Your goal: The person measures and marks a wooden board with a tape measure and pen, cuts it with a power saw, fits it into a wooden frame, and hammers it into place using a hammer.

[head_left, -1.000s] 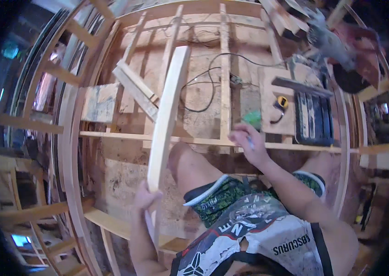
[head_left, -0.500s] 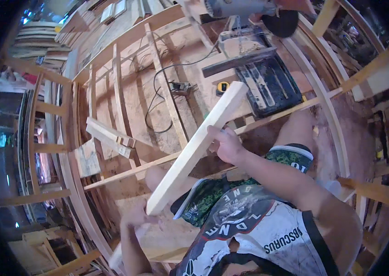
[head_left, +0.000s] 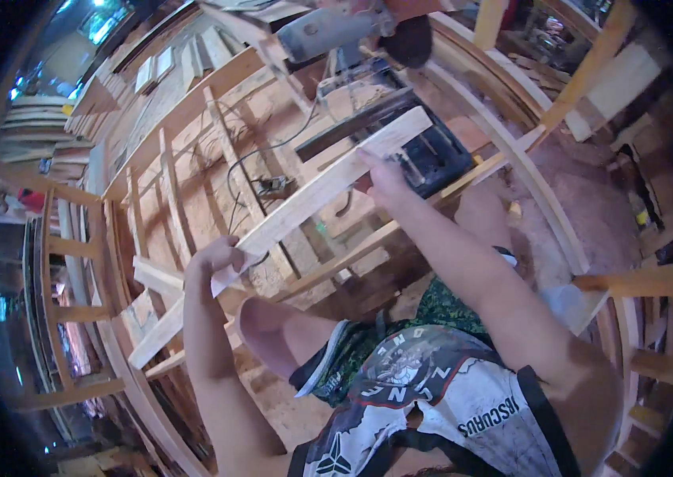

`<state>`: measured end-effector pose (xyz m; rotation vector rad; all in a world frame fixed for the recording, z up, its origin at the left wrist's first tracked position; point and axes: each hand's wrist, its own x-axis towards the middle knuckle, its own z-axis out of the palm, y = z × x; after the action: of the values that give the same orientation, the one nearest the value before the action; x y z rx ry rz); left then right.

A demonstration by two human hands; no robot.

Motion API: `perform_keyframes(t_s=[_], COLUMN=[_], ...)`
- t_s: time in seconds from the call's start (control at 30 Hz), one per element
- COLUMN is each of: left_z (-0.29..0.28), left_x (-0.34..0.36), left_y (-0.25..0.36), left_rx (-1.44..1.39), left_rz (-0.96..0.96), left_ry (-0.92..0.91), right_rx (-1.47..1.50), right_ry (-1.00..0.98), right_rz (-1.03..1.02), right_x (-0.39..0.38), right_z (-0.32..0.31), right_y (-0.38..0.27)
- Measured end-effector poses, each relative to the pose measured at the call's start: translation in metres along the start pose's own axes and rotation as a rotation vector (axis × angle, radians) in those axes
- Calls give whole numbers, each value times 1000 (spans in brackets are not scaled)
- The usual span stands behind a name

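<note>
Both my hands hold a pale squared wooden batten (head_left: 304, 207) slantwise in front of me. My right hand (head_left: 384, 181) is closed around its upper part, thumb along the near side. Lower down, my left hand (head_left: 215, 262) is closed on it, its fingers partly hidden. Beyond that hand a pale length of wood (head_left: 157, 338) runs on to the lower left; I cannot tell whether it is the same batten. The batten's far end lies over the black base (head_left: 451, 163) of a cut-off saw (head_left: 336, 33), which has a dark round disc.
A low frame of wooden bars (head_left: 173, 191) spreads before me, with short offcuts (head_left: 157, 274) on its left. A dark cable (head_left: 233, 171) trails across it near a small metal tool (head_left: 273, 186). Stacked boards (head_left: 42, 127) stand at far left. Long timbers (head_left: 527, 175) edge the right.
The batten has moved forward and left, its far end now over the saw base. My left hand has risen away from my body, and the view has shifted.
</note>
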<state>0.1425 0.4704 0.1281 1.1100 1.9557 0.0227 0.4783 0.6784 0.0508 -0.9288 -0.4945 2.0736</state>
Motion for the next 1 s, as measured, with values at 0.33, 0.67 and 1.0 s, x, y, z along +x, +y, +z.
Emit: perform_keyframes(t_s=[0.33,0.67,1.0], left_z=[13,-39,-137], left_x=[12,-154,-202], left_y=[16,-120,-128], left_rx=[-7,143,-1517], left_rz=[189,170,804], left_ry=[-82,1103,1496], right_rx=[-124,103,284], right_ry=[334,-345,-1379], right_rz=[-247,98,-751], right_x=[-26,-95,-219], right_z=[22,123,272], right_y=[-6,49,67])
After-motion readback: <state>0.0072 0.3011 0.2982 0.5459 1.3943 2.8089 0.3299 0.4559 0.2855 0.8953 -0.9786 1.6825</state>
